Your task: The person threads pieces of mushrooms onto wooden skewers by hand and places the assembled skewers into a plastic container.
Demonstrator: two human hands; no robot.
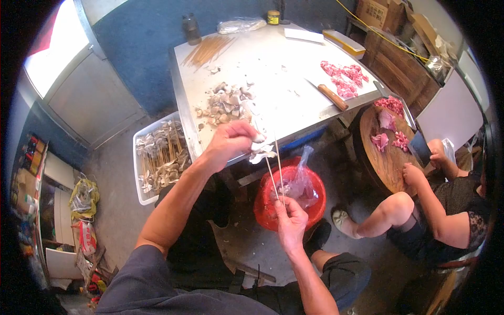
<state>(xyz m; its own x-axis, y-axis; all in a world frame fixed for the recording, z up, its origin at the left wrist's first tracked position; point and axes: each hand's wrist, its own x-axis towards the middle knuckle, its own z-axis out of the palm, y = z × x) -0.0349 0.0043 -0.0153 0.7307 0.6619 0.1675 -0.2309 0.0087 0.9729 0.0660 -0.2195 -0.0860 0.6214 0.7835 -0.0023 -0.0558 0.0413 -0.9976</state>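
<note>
The person's left hand (231, 142) pinches between thumb and fingers at the pale mushroom piece (262, 153), which sits at the upper end of one of two thin sticks (280, 176); the right hand (292, 218) is closed around the lower ends of both. One stick carries mushroom only near its top, with a long bare length below, while the other looks bare — though whether its tip touches the mushroom cannot be told. Both hands are above the floor, in front of the near edge of the white table (283, 107). Much appears done: the white tub (137, 173) on the floor to the left holds many filled skewers (163, 152), laid in close rows. A fair amount is left, for a heap of loose mushrooms (228, 102) lies on the table, and a fan of bare sticks (210, 51) is spread near its far left corner. Below the right hand stands a red basin (315, 216) with a clear plastic bag (305, 178) in it. To the right, a co-worker with a cleaver (419, 149) sits at a round chopping board (367, 163) bearing meat — work apart from the mushrooms.
</note>
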